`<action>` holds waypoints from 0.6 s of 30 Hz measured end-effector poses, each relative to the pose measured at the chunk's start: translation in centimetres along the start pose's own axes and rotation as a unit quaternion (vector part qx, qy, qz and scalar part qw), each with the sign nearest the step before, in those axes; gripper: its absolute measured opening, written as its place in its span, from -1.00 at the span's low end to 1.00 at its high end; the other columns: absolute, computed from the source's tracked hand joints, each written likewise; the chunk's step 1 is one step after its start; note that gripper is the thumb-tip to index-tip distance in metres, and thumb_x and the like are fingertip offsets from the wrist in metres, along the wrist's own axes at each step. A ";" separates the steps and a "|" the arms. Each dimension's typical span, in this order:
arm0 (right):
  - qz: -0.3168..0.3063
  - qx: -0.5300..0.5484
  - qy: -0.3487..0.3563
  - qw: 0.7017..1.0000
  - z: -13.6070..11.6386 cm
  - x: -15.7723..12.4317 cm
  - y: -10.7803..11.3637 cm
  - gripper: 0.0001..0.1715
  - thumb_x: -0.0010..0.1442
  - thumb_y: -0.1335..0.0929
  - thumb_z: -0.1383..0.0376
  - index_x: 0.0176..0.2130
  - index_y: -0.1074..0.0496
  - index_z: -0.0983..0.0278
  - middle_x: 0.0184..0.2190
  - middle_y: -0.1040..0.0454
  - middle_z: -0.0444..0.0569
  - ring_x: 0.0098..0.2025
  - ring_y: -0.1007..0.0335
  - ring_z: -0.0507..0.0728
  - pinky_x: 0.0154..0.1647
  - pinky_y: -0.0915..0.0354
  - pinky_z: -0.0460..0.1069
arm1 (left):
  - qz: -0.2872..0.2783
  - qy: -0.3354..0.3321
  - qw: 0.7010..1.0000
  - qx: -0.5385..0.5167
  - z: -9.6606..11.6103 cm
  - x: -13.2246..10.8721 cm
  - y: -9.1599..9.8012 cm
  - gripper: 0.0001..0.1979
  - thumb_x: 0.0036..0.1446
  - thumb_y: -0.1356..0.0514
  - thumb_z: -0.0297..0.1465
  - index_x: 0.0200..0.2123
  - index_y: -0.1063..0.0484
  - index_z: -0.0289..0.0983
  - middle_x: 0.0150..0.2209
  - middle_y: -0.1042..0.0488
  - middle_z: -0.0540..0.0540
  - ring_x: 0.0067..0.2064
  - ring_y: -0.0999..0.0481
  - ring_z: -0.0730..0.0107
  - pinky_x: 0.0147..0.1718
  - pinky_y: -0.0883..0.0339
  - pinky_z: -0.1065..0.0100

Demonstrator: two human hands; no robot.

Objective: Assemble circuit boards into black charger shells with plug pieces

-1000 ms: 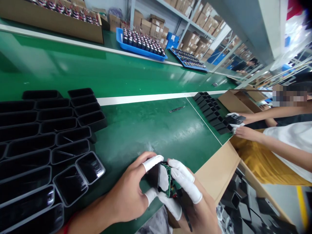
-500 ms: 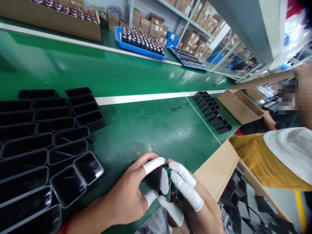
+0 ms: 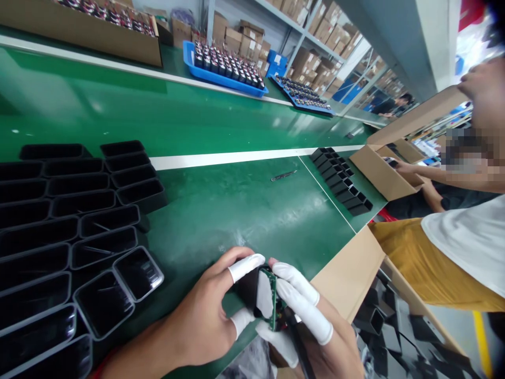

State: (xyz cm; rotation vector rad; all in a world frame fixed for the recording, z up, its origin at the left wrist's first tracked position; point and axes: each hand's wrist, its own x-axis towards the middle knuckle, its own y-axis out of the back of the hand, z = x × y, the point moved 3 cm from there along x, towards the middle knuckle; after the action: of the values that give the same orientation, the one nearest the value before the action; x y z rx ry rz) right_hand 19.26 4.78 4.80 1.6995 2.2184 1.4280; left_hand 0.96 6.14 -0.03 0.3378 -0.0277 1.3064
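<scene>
Now, grip: left hand (image 3: 205, 321) and right hand (image 3: 315, 337), white cots on the fingertips (image 3: 245, 265), closed together on a green circuit board (image 3: 272, 300) seated in a black casing (image 3: 248, 287), above the near edge of the green table (image 3: 236, 210).
Left of grip: empty black casings (image 3: 79, 221), open side up, packed in rows.
Right of grip: cardboard box (image 3: 351, 273) holding more black casings.
Far beyond grip: blue tray (image 3: 221, 76) full of small dark parts.

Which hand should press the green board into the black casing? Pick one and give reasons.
Right hand, probably: its capped fingers already lie along the green board, while the left hand grips the black casing steady.
</scene>
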 end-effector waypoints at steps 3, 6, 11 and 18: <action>-0.004 -0.008 0.000 1.000 -0.1 -0.4 -0.2 -0.37 0.29 -0.40 0.36 0.30 -0.29 0.23 0.26 -0.37 0.17 0.21 -0.42 0.39 0.12 -0.51 0.23 | -0.002 0.006 1.000 -0.002 0.0 0.0 0.0 -0.34 0.06 -0.21 -0.62 0.20 -0.25 -0.03 0.20 -0.32 -0.06 0.13 -0.49 0.24 0.17 -0.42 0.30; -0.002 -0.021 -0.007 1.000 0.0 -0.6 -0.4 -0.33 0.26 -0.42 0.38 0.31 -0.28 0.19 0.25 -0.38 0.14 0.20 -0.43 0.37 0.12 -0.52 0.21 | 0.005 0.014 1.000 0.000 0.2 0.1 0.1 -0.33 0.05 -0.21 -0.62 0.19 -0.25 0.00 0.20 -0.32 -0.02 0.15 -0.48 0.27 0.18 -0.40 0.34; -0.009 0.005 -0.011 1.000 0.3 -0.5 -0.4 -0.30 0.24 -0.44 0.36 0.31 -0.28 0.18 0.25 -0.39 0.13 0.20 -0.43 0.37 0.16 -0.47 0.22 | 0.010 0.007 1.000 -0.005 0.3 0.2 0.0 -0.33 0.03 -0.22 -0.63 0.18 -0.27 -0.03 0.18 -0.36 -0.04 0.13 -0.51 0.24 0.15 -0.43 0.33; -0.019 -0.020 -0.002 1.000 0.1 -0.3 -0.3 -0.34 0.28 -0.41 0.37 0.32 -0.26 0.23 0.27 -0.36 0.16 0.23 -0.40 0.37 0.18 -0.46 0.22 | 0.009 0.023 0.999 -0.023 0.3 0.2 0.0 -0.35 0.03 -0.23 -0.62 0.18 -0.27 -0.05 0.17 -0.35 -0.05 0.11 -0.51 0.23 0.13 -0.46 0.30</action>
State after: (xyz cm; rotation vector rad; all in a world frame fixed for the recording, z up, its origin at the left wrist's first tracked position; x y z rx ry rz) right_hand 19.18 4.56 4.38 1.6379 2.1907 1.4488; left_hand 1.10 6.29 0.26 0.2690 -0.0228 1.3288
